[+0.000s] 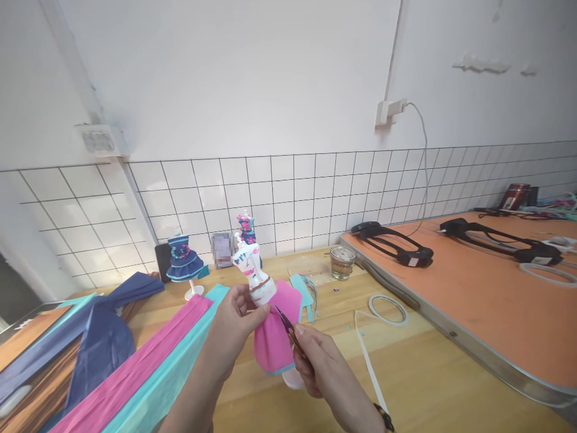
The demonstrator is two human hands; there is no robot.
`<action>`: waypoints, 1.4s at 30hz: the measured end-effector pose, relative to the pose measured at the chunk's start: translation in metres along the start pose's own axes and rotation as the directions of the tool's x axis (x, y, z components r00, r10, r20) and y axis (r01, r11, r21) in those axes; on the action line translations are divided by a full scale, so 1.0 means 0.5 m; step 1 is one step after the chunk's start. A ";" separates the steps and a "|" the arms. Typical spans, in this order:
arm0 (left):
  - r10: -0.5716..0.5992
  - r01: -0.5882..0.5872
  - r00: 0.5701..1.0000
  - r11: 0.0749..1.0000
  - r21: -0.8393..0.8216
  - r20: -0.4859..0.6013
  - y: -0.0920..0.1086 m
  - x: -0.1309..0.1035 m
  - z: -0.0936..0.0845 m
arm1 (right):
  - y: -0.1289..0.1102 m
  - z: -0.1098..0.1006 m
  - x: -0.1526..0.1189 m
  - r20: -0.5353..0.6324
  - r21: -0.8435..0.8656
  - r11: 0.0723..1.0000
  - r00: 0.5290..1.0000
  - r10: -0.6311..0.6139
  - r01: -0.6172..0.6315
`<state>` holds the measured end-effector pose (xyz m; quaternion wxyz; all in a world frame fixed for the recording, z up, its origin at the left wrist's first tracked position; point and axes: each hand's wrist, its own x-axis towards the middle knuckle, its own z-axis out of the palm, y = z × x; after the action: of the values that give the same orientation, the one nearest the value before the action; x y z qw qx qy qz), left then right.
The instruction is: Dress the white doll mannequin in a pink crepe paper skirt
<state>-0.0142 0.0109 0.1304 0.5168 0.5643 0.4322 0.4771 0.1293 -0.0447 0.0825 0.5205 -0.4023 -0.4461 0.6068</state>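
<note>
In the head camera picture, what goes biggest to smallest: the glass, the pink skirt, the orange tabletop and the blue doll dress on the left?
1. Orange tabletop
2. Pink skirt
3. Blue doll dress
4. Glass

The skirt is nearer the camera, so its real size is unsure.

Dress form (pixel 249 264): white, smooth and faintly glossy, which I read from afar as plastic. Skirt (pixel 271 346): matt, soft, thin cloth or paper; I cannot tell which. Pointed tool (pixel 287 326): dark, with a metallic look. Long strips (pixel 139 364): matt, lightly creased, paper-like. Tabletop (pixel 433 373): grained wood, softly shiny. Jar (pixel 342 263): clear, glossy, glass-like. Wall tiles (pixel 311 195): smooth, with a glaze. Orange panel (pixel 487 300): smooth, its rim (pixel 464 344) greyish and metal-like.
</note>
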 end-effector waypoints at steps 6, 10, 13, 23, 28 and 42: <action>0.023 -0.023 1.000 0.999 -0.021 -0.022 -0.007 -0.004 0.003 | -0.004 0.003 0.002 0.015 0.005 1.000 1.000 -0.017 0.017; 0.019 -0.020 1.000 0.999 -0.040 -0.017 -0.001 -0.008 0.006 | -0.009 0.007 0.004 0.015 0.003 0.999 0.999 -0.034 0.034; 0.012 -0.011 1.000 1.000 -0.028 0.010 0.007 -0.010 0.006 | -0.011 0.010 0.004 0.008 -0.003 0.999 0.999 -0.032 0.032; 0.041 -0.040 0.999 0.999 -0.022 0.013 0.013 -0.017 0.005 | -0.015 0.005 0.009 -0.008 -0.023 1.000 1.000 -0.015 0.015; 0.030 -0.030 1.000 0.999 -0.013 -0.001 0.015 -0.020 0.006 | -0.015 0.008 0.011 -0.020 -0.044 0.999 1.000 0.004 -0.005; 0.026 -0.026 0.999 1.000 0.005 -0.035 0.011 -0.008 -0.013 | -0.015 0.003 -0.008 0.045 -0.042 0.997 0.997 0.065 -0.063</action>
<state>-0.0212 0.0077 0.1356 0.5018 0.5627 0.4348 0.4925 0.1304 -0.0484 0.0901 0.4819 -0.4128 -0.4571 0.6232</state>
